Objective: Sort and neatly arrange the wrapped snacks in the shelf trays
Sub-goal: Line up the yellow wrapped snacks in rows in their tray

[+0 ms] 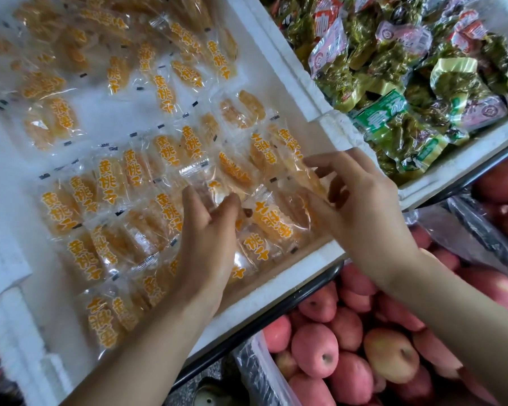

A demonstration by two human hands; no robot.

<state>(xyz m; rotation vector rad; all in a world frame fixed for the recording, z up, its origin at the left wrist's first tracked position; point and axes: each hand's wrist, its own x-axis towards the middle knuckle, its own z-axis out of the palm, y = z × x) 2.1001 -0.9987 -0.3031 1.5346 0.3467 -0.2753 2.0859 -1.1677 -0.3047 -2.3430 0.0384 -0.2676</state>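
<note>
Sorting peach snack packets (106,183) in the white foam tray (276,291). Guessing abt halfway done: seeing near rows lined up side by side, and the far end scattered at all angles.

Pinching one of them, the held packet (305,177), w/ the right hand (364,206) btw thumb and curled fingers. Holding it just above the pile at the tray's near right corner. Gripping nothing else w/ that hand afaict.

Curling the left hand (208,238) down over the middle packet (206,183), w/ thumb and fingertips set on the near end of its clear wrapper. Reading that as a pinch rather than a plain touch, tho not being 100% sure bc of wrapper glare.

Key bit imo: holding that right-hand packet w/ its long axis diagonal, far-left to near-right, while lining up the tidy rows roughly far-to-near. So prob needing a small twist before setting it down. Guessing at a slot just left of the right hand, btw both hands. Making the right hand the nearer one for the drop, and leaving the left well placed for nudging neighbours straight.

Also seeing a second tray (423,186) w/ green packets (393,127) off to the right, and pink apples (314,347) below the shelf edge. Touching neither.
</note>
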